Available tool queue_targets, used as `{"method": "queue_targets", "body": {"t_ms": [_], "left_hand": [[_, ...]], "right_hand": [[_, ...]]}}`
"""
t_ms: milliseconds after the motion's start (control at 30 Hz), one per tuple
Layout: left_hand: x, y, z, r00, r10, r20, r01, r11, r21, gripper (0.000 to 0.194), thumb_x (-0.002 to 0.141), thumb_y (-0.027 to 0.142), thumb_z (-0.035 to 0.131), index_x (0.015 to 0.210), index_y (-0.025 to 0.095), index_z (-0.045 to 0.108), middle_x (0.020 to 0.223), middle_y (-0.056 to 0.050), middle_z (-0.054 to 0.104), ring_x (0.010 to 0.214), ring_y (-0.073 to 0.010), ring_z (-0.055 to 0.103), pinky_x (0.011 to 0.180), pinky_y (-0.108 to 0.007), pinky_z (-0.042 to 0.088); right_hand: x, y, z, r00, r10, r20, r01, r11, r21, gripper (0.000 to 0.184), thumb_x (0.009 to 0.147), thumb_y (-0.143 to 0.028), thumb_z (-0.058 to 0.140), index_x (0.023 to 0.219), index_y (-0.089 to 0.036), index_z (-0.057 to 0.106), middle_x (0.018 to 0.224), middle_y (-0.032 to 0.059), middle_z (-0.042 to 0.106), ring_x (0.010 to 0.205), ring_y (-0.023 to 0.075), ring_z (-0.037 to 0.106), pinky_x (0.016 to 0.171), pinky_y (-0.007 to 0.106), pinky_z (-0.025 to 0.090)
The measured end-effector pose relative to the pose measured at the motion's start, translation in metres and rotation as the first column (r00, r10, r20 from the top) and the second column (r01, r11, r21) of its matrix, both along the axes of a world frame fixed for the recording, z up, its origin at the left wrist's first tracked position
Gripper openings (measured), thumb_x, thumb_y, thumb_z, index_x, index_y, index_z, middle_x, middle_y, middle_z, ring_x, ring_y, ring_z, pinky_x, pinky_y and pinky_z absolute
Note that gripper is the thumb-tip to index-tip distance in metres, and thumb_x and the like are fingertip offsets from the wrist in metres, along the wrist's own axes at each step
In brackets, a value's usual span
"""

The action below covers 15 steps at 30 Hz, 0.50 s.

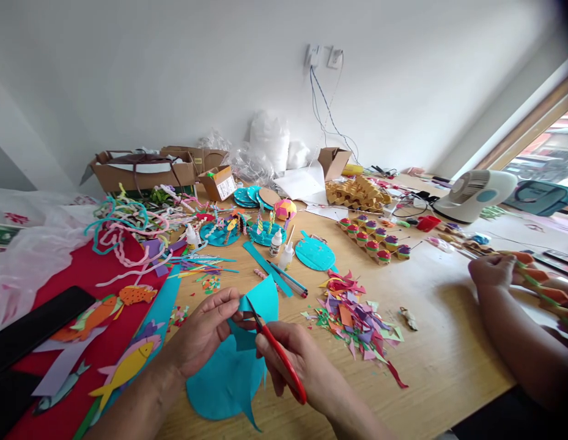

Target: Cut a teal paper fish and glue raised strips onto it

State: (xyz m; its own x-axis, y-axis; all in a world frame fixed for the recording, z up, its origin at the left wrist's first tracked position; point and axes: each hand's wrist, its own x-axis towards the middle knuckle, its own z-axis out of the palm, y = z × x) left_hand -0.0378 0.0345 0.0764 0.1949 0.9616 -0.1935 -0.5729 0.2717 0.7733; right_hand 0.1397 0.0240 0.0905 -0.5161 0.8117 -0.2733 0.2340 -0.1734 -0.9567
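Note:
In the head view, my left hand pinches the left edge of a turquoise paper piece. My right hand is closed round the red handles of a pair of scissors. The scissor blades lie against the paper close to my left fingertips; whether they are open is hard to make out. Below both hands a larger rounded turquoise sheet rests on the table, with a thin pointed strip trailing off its right side. The hands partly cover that sheet.
Right of my hands lies a heap of paper scraps. Glue bottles, felt pens and a turquoise disc stand or lie beyond. Paper fish and a black phone lie left. Another person's hand is at right.

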Motion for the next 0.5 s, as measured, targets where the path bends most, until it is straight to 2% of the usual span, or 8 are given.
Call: {"method": "queue_targets", "body": {"t_ms": [233, 333, 500], "left_hand": [[0.005, 0.002, -0.001, 0.997, -0.069, 0.030, 0.068, 0.997, 0.033, 0.016, 0.070, 0.028, 0.078, 0.079, 0.020, 0.067, 0.071, 0.004, 0.070, 0.069, -0.0126, 0.066, 0.068, -0.022, 0.050], [0.006, 0.001, -0.002, 0.995, -0.098, 0.004, 0.098, 0.995, 0.033, 0.017, 0.072, 0.031, 0.076, 0.080, 0.019, 0.066, 0.074, 0.001, 0.071, 0.071, -0.0155, 0.066, 0.068, -0.025, 0.051], [0.008, -0.001, 0.000, 0.997, -0.074, -0.017, 0.075, 0.997, 0.016, 0.020, 0.068, 0.032, 0.078, 0.075, 0.019, 0.065, 0.068, 0.003, 0.066, 0.069, -0.0136, 0.064, 0.066, -0.022, 0.049]], "right_hand": [[0.000, 0.002, -0.019, 0.998, -0.047, -0.045, 0.049, 0.998, 0.042, 0.050, 0.075, -0.066, 0.055, 0.063, -0.019, 0.044, 0.043, -0.0088, 0.035, 0.032, 0.0039, 0.033, 0.031, 0.015, 0.026], [0.000, 0.001, -0.018, 0.998, -0.037, -0.058, 0.038, 0.999, 0.023, 0.049, 0.076, -0.065, 0.053, 0.065, -0.018, 0.046, 0.043, -0.0085, 0.037, 0.032, 0.0041, 0.034, 0.031, 0.015, 0.026], [0.000, 0.001, -0.009, 0.997, -0.018, -0.073, 0.018, 1.000, -0.004, 0.045, 0.076, -0.060, 0.058, 0.065, -0.018, 0.046, 0.045, -0.0074, 0.042, 0.036, 0.0045, 0.039, 0.034, 0.014, 0.029]]}}
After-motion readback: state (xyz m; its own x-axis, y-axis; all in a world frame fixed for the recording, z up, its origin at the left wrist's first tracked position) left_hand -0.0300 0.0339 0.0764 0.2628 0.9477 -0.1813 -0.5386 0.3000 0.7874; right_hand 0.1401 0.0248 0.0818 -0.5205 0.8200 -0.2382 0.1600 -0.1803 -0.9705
